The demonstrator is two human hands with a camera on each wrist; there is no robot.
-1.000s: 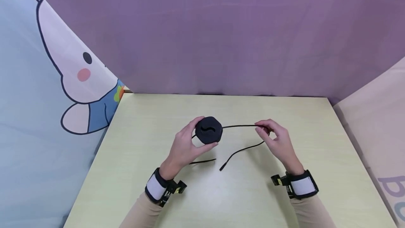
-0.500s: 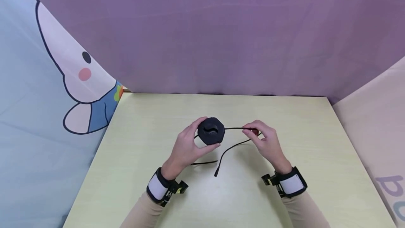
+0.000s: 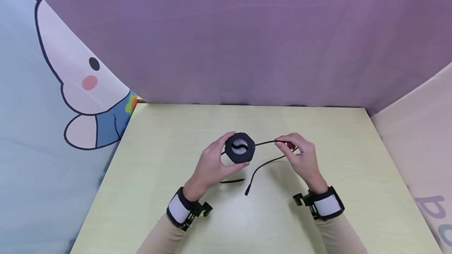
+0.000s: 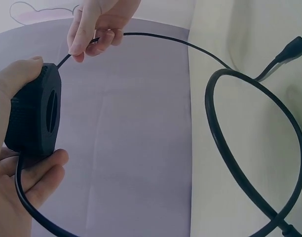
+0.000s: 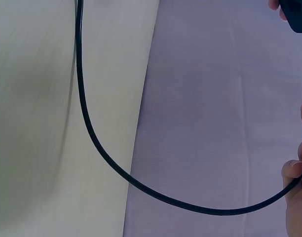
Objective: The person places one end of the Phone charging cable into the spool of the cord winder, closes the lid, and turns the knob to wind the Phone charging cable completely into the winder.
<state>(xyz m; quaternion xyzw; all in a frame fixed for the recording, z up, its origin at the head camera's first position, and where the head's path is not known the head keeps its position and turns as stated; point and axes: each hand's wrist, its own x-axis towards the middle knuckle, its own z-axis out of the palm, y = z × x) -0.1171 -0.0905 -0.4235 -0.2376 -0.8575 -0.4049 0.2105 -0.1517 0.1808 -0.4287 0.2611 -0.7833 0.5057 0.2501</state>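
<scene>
A black hexagonal cable winder (image 3: 240, 147) with an S-shaped core is held up off the table by my left hand (image 3: 211, 164), thumb and fingers on opposite edges. Black cable (image 3: 265, 143) leaves the winder on both sides. My right hand (image 3: 303, 159) pinches the right-hand length, a short way from the winder; a dark reddish bit shows by its fingers. From there the cable hangs to a loose plug end (image 3: 248, 190). In the left wrist view, the other length leaves the winder's lower edge (image 4: 35, 111) and a loop (image 4: 212, 116) hangs at the right.
The pale table (image 3: 169, 128) lies under both hands. A purple cloth (image 3: 247, 50) stands behind its far edge. A blue printed cloth (image 3: 28, 167) hangs at the left and a pale one (image 3: 416, 128) at the right. Both wrists wear camera straps.
The winder and left hand have shifted slightly right, and the winder has turned so light shows through its core. The right hand moved left along with the cable, then slightly back right.
</scene>
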